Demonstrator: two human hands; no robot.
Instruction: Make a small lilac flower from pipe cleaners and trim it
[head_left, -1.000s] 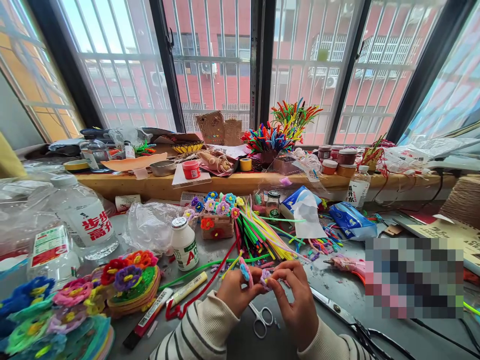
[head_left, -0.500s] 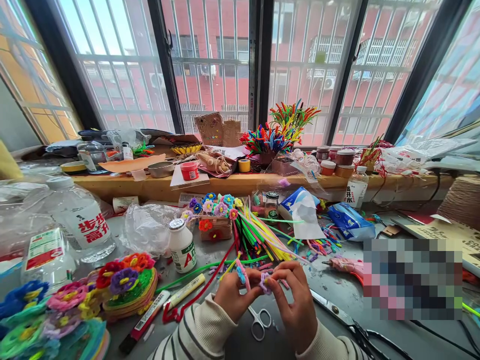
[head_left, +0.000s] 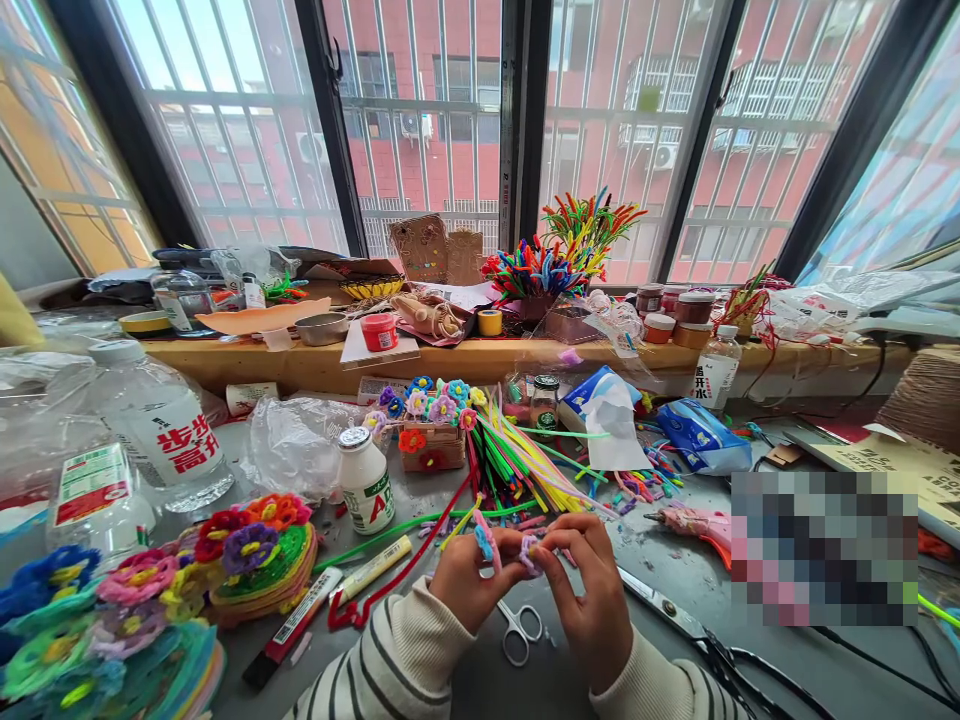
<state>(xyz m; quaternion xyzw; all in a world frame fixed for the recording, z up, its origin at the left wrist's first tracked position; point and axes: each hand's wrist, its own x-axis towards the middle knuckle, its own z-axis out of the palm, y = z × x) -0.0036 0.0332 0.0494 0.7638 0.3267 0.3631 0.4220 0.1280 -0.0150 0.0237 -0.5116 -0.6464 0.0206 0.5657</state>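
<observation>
Lilac pipe-cleaner piece [head_left: 528, 553], seemingly looped

Left hand [head_left: 466, 588]: fingers curled, thumb extended inward, tip in pinch. Right hand [head_left: 596, 610]: thumb and index finger pinched, tips toward left; other fingers bent, arched above. 2 hands bare, fingertips near each other, low centre of view. Left forearm [head_left: 382, 655] angled inward from lower left; right forearm [head_left: 666, 685] from lower right. Dark-striped pale sleeves [head_left: 360, 680] ending in ribbed cuffs [head_left: 433, 625] just behind hands.
</observation>
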